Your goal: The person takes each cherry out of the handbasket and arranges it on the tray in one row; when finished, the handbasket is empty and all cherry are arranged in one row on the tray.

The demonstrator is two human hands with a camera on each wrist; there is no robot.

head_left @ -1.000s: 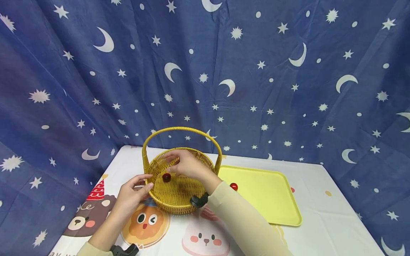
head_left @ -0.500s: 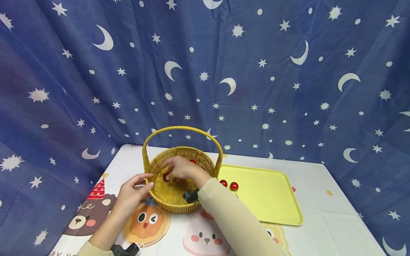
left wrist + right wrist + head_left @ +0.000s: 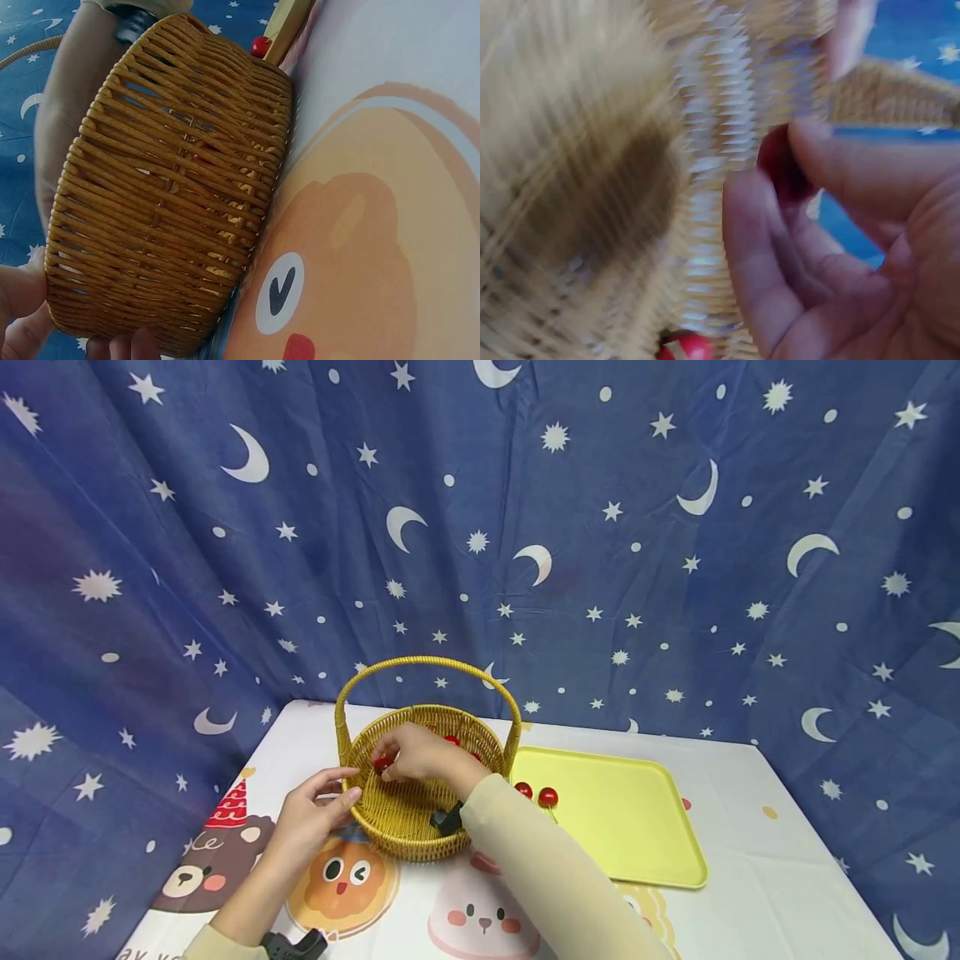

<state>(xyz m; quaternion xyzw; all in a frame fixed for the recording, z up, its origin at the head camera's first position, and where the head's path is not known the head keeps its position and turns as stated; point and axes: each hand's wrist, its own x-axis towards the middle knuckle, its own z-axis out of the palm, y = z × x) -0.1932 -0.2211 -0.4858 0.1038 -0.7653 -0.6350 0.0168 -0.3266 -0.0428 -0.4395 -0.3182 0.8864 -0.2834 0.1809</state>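
Observation:
Inside the yellow woven basket (image 3: pixel 405 852), my right hand (image 3: pixel 420 753) pinches a dark red cherry (image 3: pixel 382 763) between thumb and fingers. Close up in the right wrist view, the same cherry (image 3: pixel 784 165) sits at the fingertips, partly covered by them. My left hand (image 3: pixel 315 810) holds the basket's left rim; the left wrist view has its thumb at the rim and fingertips against the woven side. More red cherries, one (image 3: pixel 452 740) clearly visible, lie toward the back right of the basket, partly behind the right arm.
A yellow tray (image 3: pixel 622 818) lies right of the basket, bearing a red cherry (image 3: pixel 548 797) with a stem and another cherry (image 3: pixel 522 790) near its left edge. The basket's tall handle (image 3: pixel 427 660) arches overhead. A star-patterned curtain (image 3: pixel 600 568) hangs behind the table.
My right hand has gone down into the basket and taken hold of the dark red cherry, shifting it slightly up and left. The left hand stays at the rim.

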